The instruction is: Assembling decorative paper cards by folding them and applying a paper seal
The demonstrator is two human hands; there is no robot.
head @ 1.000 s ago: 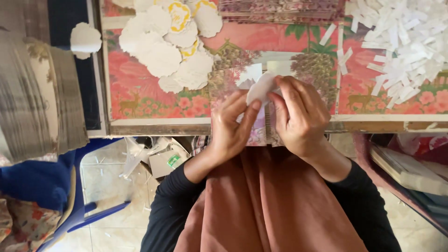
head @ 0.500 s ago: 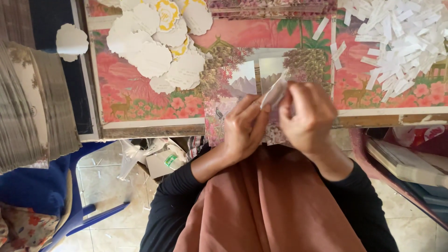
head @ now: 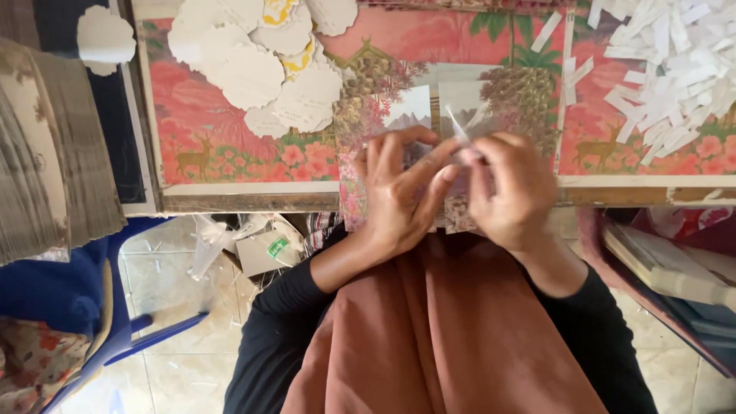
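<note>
My left hand (head: 399, 192) and my right hand (head: 510, 188) meet over the near edge of a table covered with a pink flowered cloth (head: 230, 146). Together they pinch a thin white paper strip (head: 458, 126) that sticks up between the fingertips. Under the hands lies a stack of printed patterned sheets (head: 368, 115) that overhangs the table edge. A heap of white scalloped paper cutouts (head: 261, 69) lies on the cloth to the upper left of my left hand. A heap of white paper strips (head: 667, 69) lies to the upper right.
A tall stack of brownish sheets (head: 46, 153) stands at the left on a blue chair (head: 84, 307). One scalloped cutout (head: 106, 38) lies apart at the top left. Paper scraps and a small box (head: 261, 249) litter the tiled floor. Books (head: 667, 268) lie at the lower right.
The white piece between my fingers has gone from a broad flat shape to a narrow strip standing on edge. Both hands have stayed together at the table edge.
</note>
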